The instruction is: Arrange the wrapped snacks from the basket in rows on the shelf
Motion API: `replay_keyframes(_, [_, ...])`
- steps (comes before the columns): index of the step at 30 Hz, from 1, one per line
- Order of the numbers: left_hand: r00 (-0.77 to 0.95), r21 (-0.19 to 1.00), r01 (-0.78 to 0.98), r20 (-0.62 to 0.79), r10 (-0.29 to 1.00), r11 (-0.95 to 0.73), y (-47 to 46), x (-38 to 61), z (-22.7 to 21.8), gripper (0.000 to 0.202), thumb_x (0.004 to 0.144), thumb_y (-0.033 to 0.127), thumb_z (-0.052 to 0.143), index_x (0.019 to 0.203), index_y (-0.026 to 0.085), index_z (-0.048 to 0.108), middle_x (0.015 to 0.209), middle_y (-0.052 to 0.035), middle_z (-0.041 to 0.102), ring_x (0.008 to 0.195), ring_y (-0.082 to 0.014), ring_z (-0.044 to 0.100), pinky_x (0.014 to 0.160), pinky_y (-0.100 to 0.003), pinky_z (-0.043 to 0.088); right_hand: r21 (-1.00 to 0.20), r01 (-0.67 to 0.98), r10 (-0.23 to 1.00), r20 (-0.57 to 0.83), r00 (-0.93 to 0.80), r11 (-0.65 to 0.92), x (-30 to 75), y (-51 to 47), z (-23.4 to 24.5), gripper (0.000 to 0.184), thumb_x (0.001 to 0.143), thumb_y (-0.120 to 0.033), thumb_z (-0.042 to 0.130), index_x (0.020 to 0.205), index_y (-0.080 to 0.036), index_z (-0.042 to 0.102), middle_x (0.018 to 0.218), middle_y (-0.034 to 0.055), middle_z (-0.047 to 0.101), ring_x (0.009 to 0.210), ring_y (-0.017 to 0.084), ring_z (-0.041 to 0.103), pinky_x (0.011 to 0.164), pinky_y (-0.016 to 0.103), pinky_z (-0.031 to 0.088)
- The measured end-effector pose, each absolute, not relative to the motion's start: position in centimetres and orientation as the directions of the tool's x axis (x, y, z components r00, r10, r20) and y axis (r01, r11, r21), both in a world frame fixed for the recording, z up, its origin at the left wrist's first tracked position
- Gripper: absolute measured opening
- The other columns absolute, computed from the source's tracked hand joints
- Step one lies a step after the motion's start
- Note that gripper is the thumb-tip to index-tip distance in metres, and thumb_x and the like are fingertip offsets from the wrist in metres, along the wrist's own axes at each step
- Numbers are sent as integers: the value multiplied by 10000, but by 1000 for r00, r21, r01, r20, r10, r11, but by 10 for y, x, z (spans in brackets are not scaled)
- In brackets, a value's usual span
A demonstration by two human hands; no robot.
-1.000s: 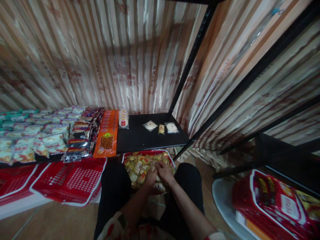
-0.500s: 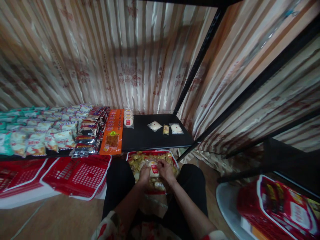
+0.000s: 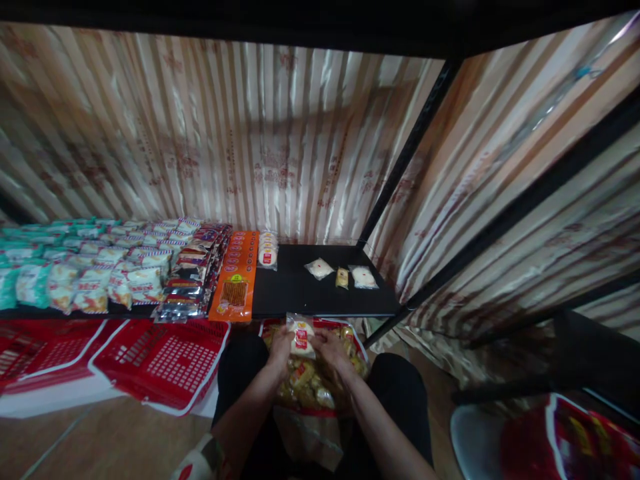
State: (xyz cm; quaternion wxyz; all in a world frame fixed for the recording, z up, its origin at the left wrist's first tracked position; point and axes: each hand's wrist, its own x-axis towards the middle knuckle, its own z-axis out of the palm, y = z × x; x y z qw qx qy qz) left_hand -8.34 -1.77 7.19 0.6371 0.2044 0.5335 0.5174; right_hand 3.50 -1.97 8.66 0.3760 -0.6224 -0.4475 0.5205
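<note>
My left hand (image 3: 280, 347) and my right hand (image 3: 330, 347) together hold a small clear snack packet (image 3: 301, 335) with a white cake and a red label, just above a red basket (image 3: 345, 325) full of yellow wrapped snacks between my knees. Both hands have their fingers closed on the packet's edges. Right in front lies a black shelf (image 3: 300, 297). On it rest two flat white packets (image 3: 319, 268) (image 3: 363, 277), a small yellow one (image 3: 342, 278) and a stack of the same red-labelled packets (image 3: 268, 249).
Orange packets (image 3: 236, 280), dark foil packs (image 3: 193, 273) and rows of white and green snack bags (image 3: 75, 273) fill the shelf's left part. Empty red baskets (image 3: 160, 360) lie on the floor at left. A striped curtain hangs behind. Black shelf posts (image 3: 410, 167) rise at right.
Both hands have lifted a red-labelled packet out of the basket and brought it up toward the shelf edge. The view has shifted right and down.
</note>
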Motion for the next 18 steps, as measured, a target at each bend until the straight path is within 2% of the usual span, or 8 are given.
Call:
replay_keyframes(4, [-135, 845, -403, -434, 891, 351, -6, -97, 82, 188, 651, 88, 508, 809, 144, 593, 637, 6, 642, 556, -109, 602, 536, -200, 469, -954, 101, 959, -280, 42, -283, 23, -8, 96, 174, 630, -329, 574, 737, -192, 561, 627, 10, 639, 589, 153, 604, 553, 245, 456])
replay_keyframes(8, [-254, 901, -331, -371, 893, 280, 5, -109, 89, 202, 674, 83, 508, 856, 147, 567, 715, -2, 643, 587, -97, 599, 556, -194, 474, -965, 62, 967, -252, 34, -254, 10, 8, 101, 195, 616, -333, 590, 743, -190, 551, 591, -16, 617, 545, 130, 578, 523, 226, 433])
replay_keyframes(14, [-429, 943, -71, -324, 843, 326, 24, -126, 88, 203, 694, 148, 580, 891, 162, 536, 741, -11, 638, 628, -105, 608, 607, -216, 473, -968, 17, 968, -251, -17, -251, -10, 26, 110, 203, 576, -283, 618, 729, -184, 529, 463, -68, 532, 431, 101, 505, 451, 205, 384])
replay_keyframes(18, [-459, 936, 66, -278, 844, 344, 34, -135, 89, 182, 714, 140, 557, 894, 162, 547, 756, -19, 648, 669, -115, 616, 634, -218, 463, -965, 30, 965, -260, -29, -259, -18, 40, 108, 179, 572, -226, 610, 726, -182, 530, 474, -64, 550, 438, 101, 513, 456, 202, 389])
